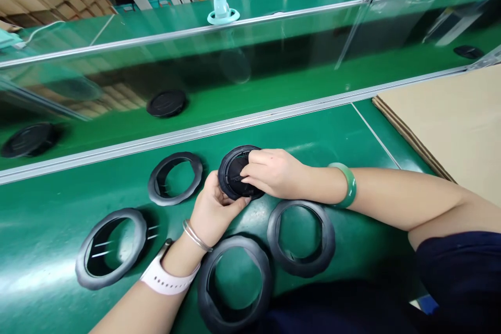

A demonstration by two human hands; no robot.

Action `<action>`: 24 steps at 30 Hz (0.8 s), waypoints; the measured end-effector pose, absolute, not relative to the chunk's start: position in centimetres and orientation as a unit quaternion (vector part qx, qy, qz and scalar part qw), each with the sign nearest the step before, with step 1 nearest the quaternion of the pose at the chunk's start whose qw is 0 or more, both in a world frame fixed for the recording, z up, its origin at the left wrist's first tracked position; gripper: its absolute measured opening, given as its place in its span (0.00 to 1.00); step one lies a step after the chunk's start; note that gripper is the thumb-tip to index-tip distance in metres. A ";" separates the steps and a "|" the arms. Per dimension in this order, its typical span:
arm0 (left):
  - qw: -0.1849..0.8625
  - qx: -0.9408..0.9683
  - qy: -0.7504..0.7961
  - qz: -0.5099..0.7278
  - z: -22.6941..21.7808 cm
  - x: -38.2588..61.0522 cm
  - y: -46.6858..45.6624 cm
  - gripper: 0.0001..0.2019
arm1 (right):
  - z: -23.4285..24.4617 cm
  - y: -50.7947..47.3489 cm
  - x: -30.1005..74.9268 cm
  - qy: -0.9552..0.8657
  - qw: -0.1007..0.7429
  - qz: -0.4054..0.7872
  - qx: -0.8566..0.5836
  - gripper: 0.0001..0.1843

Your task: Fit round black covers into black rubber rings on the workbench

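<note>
A black round rubber-edged part [230,175] is held above the green bench mat [50,219], its face partly covered by fingers. My left hand [215,209] cups it from below, and my right hand [274,172] presses on its front from the right. Several black scalloped rings lie flat on the mat around my hands: one [175,157] at upper left, one [80,266] further left, one [235,240] below my left wrist, and one [331,240] under my right forearm. What my fingers cover on the part is hidden.
An aluminium rail [195,136] and glass pane run along the far side of the mat. Beyond them lie black discs [166,103] on a green surface, and a pale blue fan [221,8] stands further back. A cardboard sheet [442,125] lies at right.
</note>
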State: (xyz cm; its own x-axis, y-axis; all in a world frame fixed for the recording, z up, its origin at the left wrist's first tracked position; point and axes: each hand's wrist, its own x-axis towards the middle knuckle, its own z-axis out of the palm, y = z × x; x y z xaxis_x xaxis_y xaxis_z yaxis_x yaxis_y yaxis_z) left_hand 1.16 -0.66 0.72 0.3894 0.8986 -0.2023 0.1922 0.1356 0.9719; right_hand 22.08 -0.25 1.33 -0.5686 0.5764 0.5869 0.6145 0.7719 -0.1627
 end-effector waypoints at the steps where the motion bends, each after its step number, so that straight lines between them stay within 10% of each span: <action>1: 0.589 0.589 0.467 0.297 0.7 1.2 -0.7 0.30 | 1.4 -0.3 22.0 -0.885 0.314 -0.028 -0.342 0.10; 24: 0.581 0.583 0.477 0.307 0.9 1.3 -0.6 0.31 | 2.0 -0.4 22.3 -0.888 0.350 -0.109 -0.277 0.20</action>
State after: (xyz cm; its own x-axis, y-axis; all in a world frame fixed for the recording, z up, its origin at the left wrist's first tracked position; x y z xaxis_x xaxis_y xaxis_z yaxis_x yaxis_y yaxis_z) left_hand 1.32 -0.64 0.88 0.3556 0.9138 -0.1964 0.1987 0.1314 0.9712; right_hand 22.26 -0.42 1.95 -0.6008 0.4164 0.6824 0.5692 0.8222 -0.0006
